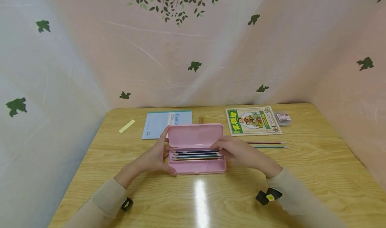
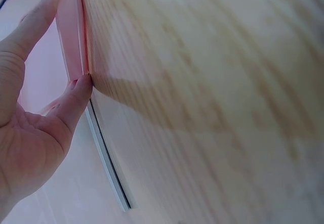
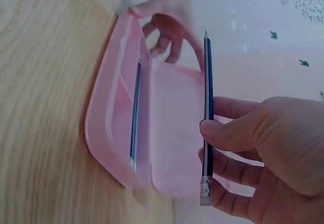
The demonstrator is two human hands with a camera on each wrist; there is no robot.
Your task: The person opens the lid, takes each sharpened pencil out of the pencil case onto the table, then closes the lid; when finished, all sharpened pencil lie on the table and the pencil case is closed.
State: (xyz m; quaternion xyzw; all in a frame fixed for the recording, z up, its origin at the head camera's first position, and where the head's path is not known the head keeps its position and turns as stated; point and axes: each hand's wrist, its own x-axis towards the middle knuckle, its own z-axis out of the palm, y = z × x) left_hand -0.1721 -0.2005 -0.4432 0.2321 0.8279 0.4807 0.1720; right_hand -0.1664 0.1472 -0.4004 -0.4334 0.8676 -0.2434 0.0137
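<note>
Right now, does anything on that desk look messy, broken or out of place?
Nothing stands out. The pink pencil case lies open and whole, pencils lined up inside; the left hand steadies its end while the right hand holds a dark pencil over it. Two loose pencils lie neatly parallel on the table.

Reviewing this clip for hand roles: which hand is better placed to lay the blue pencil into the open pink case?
The right hand. It already pinches the blue pencil just above the pink case, while the left hand grips the case's left end, steadying it by lid and base.
</note>
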